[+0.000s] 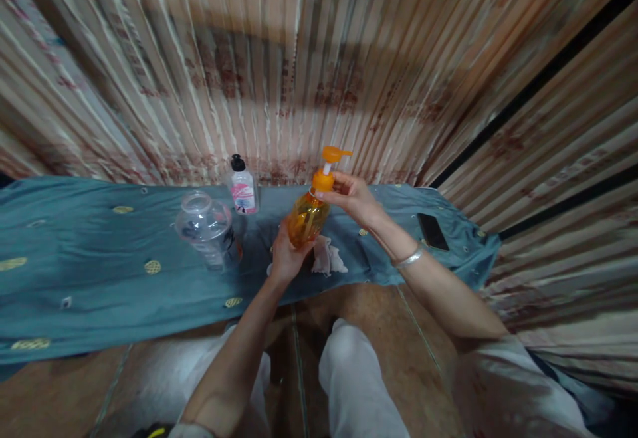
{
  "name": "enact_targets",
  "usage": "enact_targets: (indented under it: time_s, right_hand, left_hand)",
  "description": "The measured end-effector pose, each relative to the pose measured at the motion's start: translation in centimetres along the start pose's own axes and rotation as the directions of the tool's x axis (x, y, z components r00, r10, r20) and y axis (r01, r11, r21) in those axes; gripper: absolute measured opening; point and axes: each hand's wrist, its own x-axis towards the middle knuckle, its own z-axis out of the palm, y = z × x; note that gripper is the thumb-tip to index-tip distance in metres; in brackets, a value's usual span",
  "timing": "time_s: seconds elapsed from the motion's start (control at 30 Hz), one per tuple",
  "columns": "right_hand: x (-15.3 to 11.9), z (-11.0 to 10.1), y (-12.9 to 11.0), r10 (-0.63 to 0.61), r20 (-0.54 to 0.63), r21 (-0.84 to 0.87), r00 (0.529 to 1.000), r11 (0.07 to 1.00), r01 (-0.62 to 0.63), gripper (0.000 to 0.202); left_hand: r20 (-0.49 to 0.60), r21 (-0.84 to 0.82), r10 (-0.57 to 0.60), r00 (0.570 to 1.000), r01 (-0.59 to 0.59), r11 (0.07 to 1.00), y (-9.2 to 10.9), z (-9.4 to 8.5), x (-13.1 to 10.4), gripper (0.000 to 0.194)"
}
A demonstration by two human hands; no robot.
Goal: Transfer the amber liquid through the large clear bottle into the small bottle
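Note:
An amber pump bottle (308, 217) with an orange pump top (333, 154) is held up, tilted a little to the right, over the cloth-covered table. Wrapped round its lower part is my left hand (288, 252). My right hand (355, 200) pinches the orange collar just below the pump, thumb in front. Below the bottle lies a crumpled white tissue (326, 257) on the cloth. To the left stand a clear plastic container (205, 228) and a clear bottle (244, 189) with a black cap and a pink label.
A dark phone (432, 231) lies at the right end of the teal patterned tablecloth (100, 245). Pleated curtains (279, 72) hang behind the table and at the right. My knees are just in front of the table, over a tiled floor (309, 358).

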Motion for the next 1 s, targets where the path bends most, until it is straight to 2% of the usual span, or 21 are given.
enact_targets:
  time_s: [0.2, 0.4, 0.6, 0.8, 1.0]
  right_hand:
    - [-0.3, 0.4, 0.3, 0.021, 0.011, 0.010, 1.000, 1.000, -0.021, 0.052]
    - [-0.7, -0.2, -0.8, -0.024, 0.046, -0.093, 0.999, 0.995, 0.028, 0.044]
    - [-0.3, -0.7, -1.1, 0.000, 0.128, -0.155, 0.992, 0.988, 0.020, 0.049]
    - [0.1, -1.1, -1.5, -0.014, 0.200, -0.197, 0.980, 0.979, 0.054, 0.044]
    - [0.1, -1.3, -1.4, -0.044, 0.187, -0.280, 0.981, 0.955, 0.096, 0.043]
  left_hand:
    - [0.001, 0.002, -0.008, 1.000, 0.008, 1.000, 0.0, -0.1, -0.1, 0.067]
    - [-0.004, -0.001, -0.017, 1.000, 0.017, 1.000, 0.3, -0.1, -0.1, 0.066]
    - [0.002, -0.034, 0.013, 1.000, -0.013, 0.999, 0.0, 0.1, 0.0, 0.065]
    - [0.024, 0.001, 0.010, 1.000, -0.010, 1.000, -0.1, -0.1, 0.0, 0.066]
    - [0.032, 0.010, 0.019, 0.999, -0.019, 1.000, -0.9, 0.1, 0.1, 0.068]
